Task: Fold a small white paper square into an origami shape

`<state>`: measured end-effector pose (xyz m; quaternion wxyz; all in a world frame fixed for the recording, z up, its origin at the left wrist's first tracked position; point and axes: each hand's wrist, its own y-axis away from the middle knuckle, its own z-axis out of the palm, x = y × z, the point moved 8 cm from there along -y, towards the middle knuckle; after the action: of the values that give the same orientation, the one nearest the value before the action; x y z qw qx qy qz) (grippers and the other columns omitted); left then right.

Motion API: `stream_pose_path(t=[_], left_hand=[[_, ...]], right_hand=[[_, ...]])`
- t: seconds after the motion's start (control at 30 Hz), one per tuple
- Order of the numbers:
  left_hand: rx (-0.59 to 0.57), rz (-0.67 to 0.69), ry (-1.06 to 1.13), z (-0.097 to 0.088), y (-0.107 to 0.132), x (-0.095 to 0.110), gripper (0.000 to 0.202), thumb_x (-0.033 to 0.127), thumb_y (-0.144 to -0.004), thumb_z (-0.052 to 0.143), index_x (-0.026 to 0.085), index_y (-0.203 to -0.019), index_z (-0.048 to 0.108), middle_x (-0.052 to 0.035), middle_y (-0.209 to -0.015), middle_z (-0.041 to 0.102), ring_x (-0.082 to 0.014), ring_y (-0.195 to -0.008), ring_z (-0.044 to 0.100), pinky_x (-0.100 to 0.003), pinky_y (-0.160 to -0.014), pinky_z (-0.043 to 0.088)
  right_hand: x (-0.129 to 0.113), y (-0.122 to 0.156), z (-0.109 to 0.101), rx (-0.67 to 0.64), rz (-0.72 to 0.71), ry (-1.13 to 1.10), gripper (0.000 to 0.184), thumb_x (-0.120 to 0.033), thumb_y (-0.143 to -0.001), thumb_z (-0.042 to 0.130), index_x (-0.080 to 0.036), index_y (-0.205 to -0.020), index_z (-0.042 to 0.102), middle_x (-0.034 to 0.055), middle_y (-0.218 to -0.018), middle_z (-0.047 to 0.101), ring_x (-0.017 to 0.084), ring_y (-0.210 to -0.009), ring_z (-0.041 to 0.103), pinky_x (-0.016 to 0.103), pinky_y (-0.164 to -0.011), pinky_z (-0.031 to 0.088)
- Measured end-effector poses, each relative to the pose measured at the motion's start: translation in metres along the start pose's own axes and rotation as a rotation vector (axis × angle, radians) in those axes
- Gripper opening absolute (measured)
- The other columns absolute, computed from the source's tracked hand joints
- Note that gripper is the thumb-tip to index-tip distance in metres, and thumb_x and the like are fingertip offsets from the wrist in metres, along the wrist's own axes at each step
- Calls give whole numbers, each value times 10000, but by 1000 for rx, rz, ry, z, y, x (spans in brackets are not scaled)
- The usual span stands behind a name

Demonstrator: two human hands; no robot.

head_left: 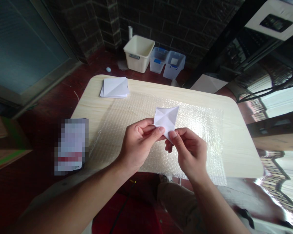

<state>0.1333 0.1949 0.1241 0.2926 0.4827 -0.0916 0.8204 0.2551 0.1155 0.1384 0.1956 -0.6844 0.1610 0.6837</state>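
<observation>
A small folded white paper with crossed creases is held up above the table. My left hand pinches its lower left edge between thumb and fingers. My right hand pinches its lower tip, fingers curled. Both hands hover over a sheet of bubble wrap spread on the light wooden table. A stack of white paper sheets lies at the table's far left corner.
A cream plastic basket and two clear storage boxes stand on the red floor beyond the table. A blurred package sits at the table's left edge. A cardboard box is at far left.
</observation>
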Motion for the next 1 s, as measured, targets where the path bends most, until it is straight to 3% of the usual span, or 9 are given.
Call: stream_pose_path(t=[0.67,1.0], left_hand=[[1,24,102,3,0,-1,172,237,-902,813,125,-1032,819,-119,-1051,828,-263,-1006,792,-417,-977,642],[109,-52,43,-9,2,-10,198,312,-858,868,130,-923,828,-83,-892,825,-207,-822,795,-393,-889,673]], right_hand=[[0,-1,1,17,-76,55,171,-310,-1008,718,-203,-883,673,-2,-695,671,128,-612,611,273,-566,485],[0,-1,-3,32,-66,92,189,-320,-999,724,-201,-858,684,-8,-675,656,127,-597,580,287,-553,443]])
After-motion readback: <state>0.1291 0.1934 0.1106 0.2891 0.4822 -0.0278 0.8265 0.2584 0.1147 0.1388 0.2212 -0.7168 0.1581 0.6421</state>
